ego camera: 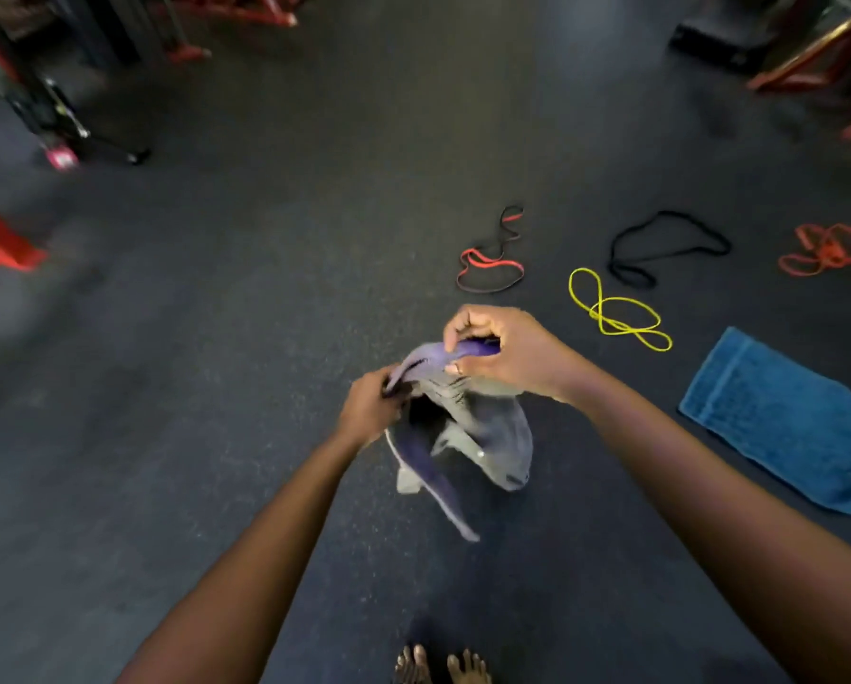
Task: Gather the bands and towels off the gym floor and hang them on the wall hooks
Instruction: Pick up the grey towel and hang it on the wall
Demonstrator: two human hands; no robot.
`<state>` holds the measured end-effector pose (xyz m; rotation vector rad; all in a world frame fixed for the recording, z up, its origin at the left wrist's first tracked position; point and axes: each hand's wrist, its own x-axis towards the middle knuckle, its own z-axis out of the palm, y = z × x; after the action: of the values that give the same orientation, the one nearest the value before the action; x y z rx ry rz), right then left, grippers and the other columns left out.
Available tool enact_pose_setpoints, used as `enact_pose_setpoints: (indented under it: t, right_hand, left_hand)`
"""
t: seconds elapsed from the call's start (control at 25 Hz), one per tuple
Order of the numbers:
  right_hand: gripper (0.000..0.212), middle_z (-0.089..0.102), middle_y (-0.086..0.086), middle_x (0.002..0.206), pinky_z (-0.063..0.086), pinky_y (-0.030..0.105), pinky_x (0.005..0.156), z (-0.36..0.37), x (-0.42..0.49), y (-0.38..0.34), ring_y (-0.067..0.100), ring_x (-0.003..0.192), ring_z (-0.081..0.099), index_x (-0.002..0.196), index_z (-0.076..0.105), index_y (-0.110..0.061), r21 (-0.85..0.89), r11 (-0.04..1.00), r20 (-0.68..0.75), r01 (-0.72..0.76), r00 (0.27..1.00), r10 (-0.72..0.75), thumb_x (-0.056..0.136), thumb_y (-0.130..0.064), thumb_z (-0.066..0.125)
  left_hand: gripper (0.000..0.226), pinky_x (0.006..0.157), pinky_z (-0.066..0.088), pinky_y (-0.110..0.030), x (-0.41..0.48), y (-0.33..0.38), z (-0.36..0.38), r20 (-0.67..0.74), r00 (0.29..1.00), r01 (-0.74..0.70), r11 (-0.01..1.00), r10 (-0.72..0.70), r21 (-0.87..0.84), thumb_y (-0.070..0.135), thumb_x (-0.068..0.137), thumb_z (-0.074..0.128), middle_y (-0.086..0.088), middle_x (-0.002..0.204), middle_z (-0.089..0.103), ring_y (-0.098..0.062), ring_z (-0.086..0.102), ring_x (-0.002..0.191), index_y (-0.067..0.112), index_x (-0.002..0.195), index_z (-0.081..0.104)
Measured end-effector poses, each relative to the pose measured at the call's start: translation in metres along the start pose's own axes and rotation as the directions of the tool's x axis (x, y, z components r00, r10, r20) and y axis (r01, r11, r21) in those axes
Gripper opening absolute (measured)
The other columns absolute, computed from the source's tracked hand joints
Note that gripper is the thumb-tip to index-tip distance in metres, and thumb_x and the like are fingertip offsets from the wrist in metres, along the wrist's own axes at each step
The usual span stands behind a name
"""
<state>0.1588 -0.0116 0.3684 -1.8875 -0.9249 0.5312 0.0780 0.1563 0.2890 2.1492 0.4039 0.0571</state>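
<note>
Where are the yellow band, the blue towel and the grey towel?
yellow band (pixel 600 312): head view, where its loops cross.
blue towel (pixel 783 417): head view, middle of the cloth.
grey towel (pixel 497 427): head view, its hanging fold.

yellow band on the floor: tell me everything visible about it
The yellow band is a thin, closed, rubbery-looking loop in bright yellow. It lies flat and slack on the dark speckled floor, crossing over itself into a rough figure-eight with narrower loops trailing to the lower right. It sits between the black band and the blue towel, apart from both. Only the floor touches it.
</note>
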Motion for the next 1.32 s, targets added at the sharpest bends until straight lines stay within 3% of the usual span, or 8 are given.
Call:
enact_pose_setpoints:
  t: [0.2,0.4,0.52,0.6,0.72,0.84,1.04,1.32]
  right_hand:
    - [0.069,0.059,-0.003,0.106,0.045,0.01,0.083,0.008,-0.078,0.007,-0.006,0.088,0.057,0.13,0.039,-0.013,0.389,0.915,-0.291,-0.104,0.929,0.229,0.072,0.007,0.07]
    - [0.02,0.067,-0.007,0.084,0.041,0.018,0.068,0.066,-0.169,0.029,0.003,0.076,0.056,0.095,0.067,-0.017,0.678,0.724,-0.298,-0.129,0.852,0.431,0.077,-0.009,0.065]
    - [0.01,0.069,-0.003,0.081,0.047,0.024,0.068,0.09,-0.22,0.016,0.007,0.072,0.059,0.088,0.063,-0.018,0.842,0.531,-0.435,0.091,0.696,0.571,0.082,-0.023,0.057]
    - [0.013,0.062,0.0,0.077,0.043,0.029,0.073,0.108,-0.248,0.005,0.008,0.072,0.053,0.076,0.06,-0.019,0.687,0.722,-0.555,-0.077,0.585,0.591,0.088,-0.021,0.055]
    - [0.009,0.065,-0.003,0.077,0.04,0.023,0.073,0.137,-0.286,-0.019,0.005,0.075,0.053,0.075,0.067,-0.021,0.281,0.828,-0.606,-0.486,0.579,0.545,0.083,-0.024,0.065]
    - [0.015,0.071,0.003,0.088,0.036,0.015,0.063,0.15,-0.324,-0.055,0.004,0.081,0.056,0.09,0.073,-0.012,0.018,0.784,-0.596,-0.621,0.623,0.507,0.082,-0.023,0.066]
    - [0.014,0.062,-0.009,0.073,0.043,0.008,0.064,0.153,-0.416,-0.098,-0.007,0.064,0.056,0.083,0.056,-0.024,0.325,0.886,-0.805,-0.331,0.395,0.443,0.085,-0.011,0.062]
    - [0.036,0.061,-0.016,0.064,0.041,0.008,0.06,0.214,-0.559,-0.098,-0.007,0.063,0.05,0.069,0.062,-0.023,0.442,0.897,-0.897,0.013,0.005,0.442,0.067,-0.058,0.067]
  left_hand:
    - [0.026,0.072,0.048,-0.009,-0.05,0.096,0.005,0.266,0.951,-0.023,0.893,0.159,-0.449,-0.004,0.09,0.041,0.004,0.085,0.069,0.005,0.062,0.074,-0.005,0.109,0.059]
    - [0.044,0.058,0.056,-0.018,-0.097,0.099,-0.01,0.566,0.816,0.379,0.628,0.12,-0.68,0.009,0.09,0.037,-0.003,0.064,0.073,-0.013,0.068,0.058,0.01,0.066,0.074]
    - [0.025,0.064,0.056,-0.023,-0.13,0.056,0.005,0.629,0.772,0.493,0.715,-0.096,-0.496,0.017,0.086,0.05,-0.004,0.068,0.074,-0.022,0.068,0.07,0.009,0.078,0.072]
    - [0.016,0.066,0.054,-0.018,-0.159,0.032,0.025,0.616,0.783,0.362,0.871,-0.091,-0.332,0.015,0.084,0.059,-0.002,0.082,0.074,-0.023,0.062,0.087,0.011,0.098,0.066]
    - [0.085,0.085,0.048,-0.015,-0.208,0.037,0.048,0.668,0.724,0.003,0.967,0.175,-0.257,0.029,0.065,0.076,-0.001,0.128,0.047,-0.015,0.048,0.115,0.02,0.137,0.031]
    - [0.096,0.103,0.031,-0.014,-0.243,0.082,0.063,0.715,0.464,-0.527,0.811,0.524,-0.253,0.026,0.06,0.083,0.007,0.134,0.042,-0.005,0.04,0.126,0.026,0.139,0.028]
    - [0.022,0.074,0.041,-0.032,-0.298,0.142,0.103,0.798,0.196,-0.762,0.601,0.57,-0.241,0.027,0.082,0.065,-0.014,0.092,0.067,-0.018,0.06,0.086,0.01,0.095,0.062]
    - [0.024,0.066,0.04,-0.019,-0.416,0.212,0.156,0.745,-0.144,-0.671,0.489,0.651,-0.557,0.033,0.086,0.047,0.01,0.07,0.059,0.008,0.049,0.065,0.02,0.076,0.065]
